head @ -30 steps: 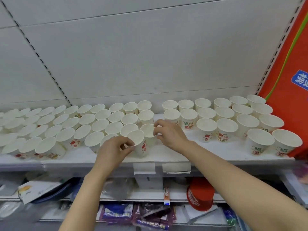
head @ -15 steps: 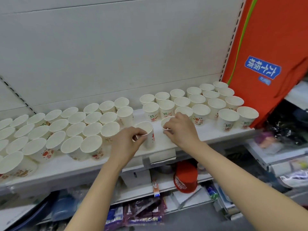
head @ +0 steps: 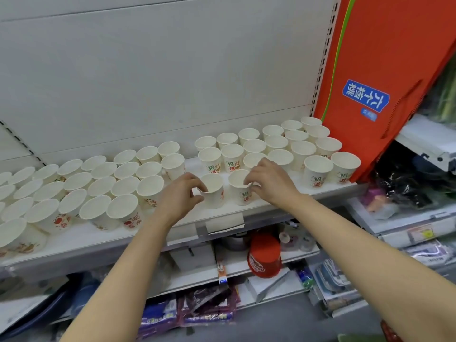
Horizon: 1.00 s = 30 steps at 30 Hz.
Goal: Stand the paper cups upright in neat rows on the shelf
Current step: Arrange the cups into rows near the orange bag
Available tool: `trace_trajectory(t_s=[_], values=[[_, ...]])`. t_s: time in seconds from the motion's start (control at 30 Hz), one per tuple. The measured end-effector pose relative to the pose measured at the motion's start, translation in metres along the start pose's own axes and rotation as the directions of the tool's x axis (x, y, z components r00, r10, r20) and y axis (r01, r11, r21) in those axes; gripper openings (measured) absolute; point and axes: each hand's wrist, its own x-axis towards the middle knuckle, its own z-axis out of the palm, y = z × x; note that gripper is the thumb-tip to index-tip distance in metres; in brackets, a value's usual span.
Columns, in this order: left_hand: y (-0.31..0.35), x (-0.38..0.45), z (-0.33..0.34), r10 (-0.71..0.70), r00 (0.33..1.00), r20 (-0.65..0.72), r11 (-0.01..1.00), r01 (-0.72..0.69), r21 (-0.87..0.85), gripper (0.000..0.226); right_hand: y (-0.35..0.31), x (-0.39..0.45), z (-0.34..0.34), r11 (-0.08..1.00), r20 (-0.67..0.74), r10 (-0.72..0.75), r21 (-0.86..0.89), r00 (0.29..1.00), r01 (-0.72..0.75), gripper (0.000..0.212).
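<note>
Paper cups: two front ones shifted right since half second ago, now in gap between blocks on shelf [head: 81, 239]. Left cup [head: 212, 191] pinched by left hand [head: 181, 196]; right cup [head: 240, 187] gripped at rim by right hand [head: 270, 180]. Row nearly filled.

Bright, even light from above, with soft shadows only under the shelf [head: 172, 230]. No hard glare. Slightly soft throughout, blurrier toward the lower corners. Strong wide-angle bending at the edges; back panel [head: 172, 70] lines tilted.

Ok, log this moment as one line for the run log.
left hand: grip on front cup | right hand: grip on neighbouring cup | both upright on shelf | rows unfinished
</note>
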Motion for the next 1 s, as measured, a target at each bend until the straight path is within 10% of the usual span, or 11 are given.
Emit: trace_trajectory(t_s=[0.5, 1.0], values=[[0.061, 0.022, 0.032, 0.064, 0.994, 0.094, 0.992, -0.054, -0.111, 0.020, 0.078, -0.056, -0.039, 0.999, -0.170, 0.045, 0.036, 0.984, -0.040, 0.008], [0.115, 0.039, 0.050, 0.176, 0.984, 0.017, 0.970, -0.176, 0.169, 0.049, 0.104, -0.058, -0.045, 0.999, 0.020, 0.023, -0.025, 1.000, -0.023, 0.027]])
